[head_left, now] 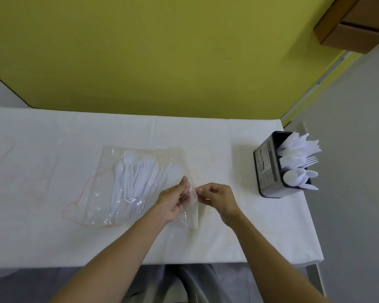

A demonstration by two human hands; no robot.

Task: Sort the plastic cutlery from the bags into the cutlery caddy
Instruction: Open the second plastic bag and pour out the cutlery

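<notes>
Two hands hold the clear plastic bag (101,204) flat on the white table (53,226): left hand (173,201) and right hand (219,197), fingers (202,190) pinching its right edge. White plastic cutlery (136,180) lies inside the bag. The dark grey cutlery caddy (266,171) stands well apart at the right.

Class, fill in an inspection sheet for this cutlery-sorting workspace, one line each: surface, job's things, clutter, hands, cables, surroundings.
Surface: table under a white cloth with faint orange stains.
Job's things: clear plastic bag lying flat left of centre, with white cutlery (forks and spoons) inside; dark cutlery caddy upright near the right edge, already holding more white pieces in its compartments.
Clutter: nothing seen.
Hands: left hand and right hand both pinch the bag's right edge, close together.
Cables: nothing seen.
Surroundings: yellow-green wall behind the table; brown boxes at upper right; wall socket past the far right corner; grey floor.
</notes>
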